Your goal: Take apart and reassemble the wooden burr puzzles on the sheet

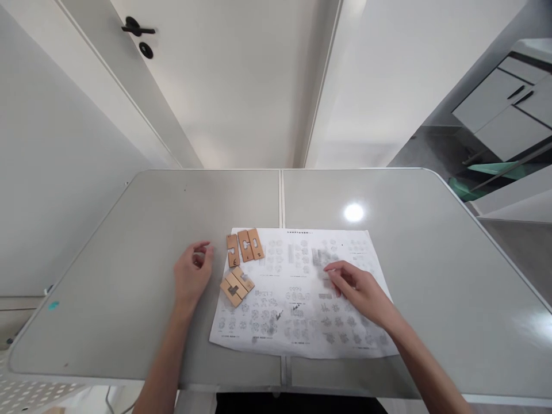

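Note:
My left hand rests on the table at the sheet's left edge, its fingers loosely curled and apart with nothing visible in them. Close to its fingertips lie three flat wooden puzzle pieces with cut-out slots, a left one, a middle one and a right one, marked with numbers. Just below them, more wooden pieces lie tilted against each other. Over the right half of a printed paper sheet is my right hand, fingers bent and loosely apart, with no object showing.
The grey folding table has a centre seam and a metal rim. Small diagrams and several handwritten marks cover the sheet. Behind the table stands a white door with a black handle. White cabinets are at the far right.

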### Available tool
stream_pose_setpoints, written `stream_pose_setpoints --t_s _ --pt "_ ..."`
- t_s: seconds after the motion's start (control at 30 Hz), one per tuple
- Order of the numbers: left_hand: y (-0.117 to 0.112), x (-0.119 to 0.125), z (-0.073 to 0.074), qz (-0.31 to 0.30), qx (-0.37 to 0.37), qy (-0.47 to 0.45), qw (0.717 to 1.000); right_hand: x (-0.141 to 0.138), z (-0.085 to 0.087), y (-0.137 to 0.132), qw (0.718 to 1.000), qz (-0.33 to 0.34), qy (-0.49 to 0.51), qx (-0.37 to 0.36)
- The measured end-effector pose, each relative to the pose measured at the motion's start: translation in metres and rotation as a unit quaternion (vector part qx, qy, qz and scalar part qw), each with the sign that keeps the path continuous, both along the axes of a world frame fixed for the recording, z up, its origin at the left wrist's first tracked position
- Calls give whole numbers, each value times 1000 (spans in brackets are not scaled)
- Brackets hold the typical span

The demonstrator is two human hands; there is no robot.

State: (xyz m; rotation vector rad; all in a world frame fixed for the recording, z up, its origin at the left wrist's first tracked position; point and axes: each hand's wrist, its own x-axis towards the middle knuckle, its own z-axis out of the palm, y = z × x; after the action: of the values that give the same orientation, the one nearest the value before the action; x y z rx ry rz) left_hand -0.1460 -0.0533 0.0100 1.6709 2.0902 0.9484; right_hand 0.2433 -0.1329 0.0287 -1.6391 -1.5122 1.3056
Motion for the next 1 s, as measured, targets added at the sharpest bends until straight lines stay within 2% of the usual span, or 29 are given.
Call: stream_pose_setpoints --t_s 0.13,0.23,0.63,1.0 --pt "30 0 -4 -17 12 -1 1000 4 -8 26 999 -13 2 37" --pt "40 -1 -6 -30 8 -2 1000 5 -18 39 997 -39 17 57" --pt "34 -8 -15 -31 5 -20 999 8 -50 42 993 -69 33 94" --pt "33 -5 -12 -31 6 10 999 8 -53 42 992 -69 23 107"
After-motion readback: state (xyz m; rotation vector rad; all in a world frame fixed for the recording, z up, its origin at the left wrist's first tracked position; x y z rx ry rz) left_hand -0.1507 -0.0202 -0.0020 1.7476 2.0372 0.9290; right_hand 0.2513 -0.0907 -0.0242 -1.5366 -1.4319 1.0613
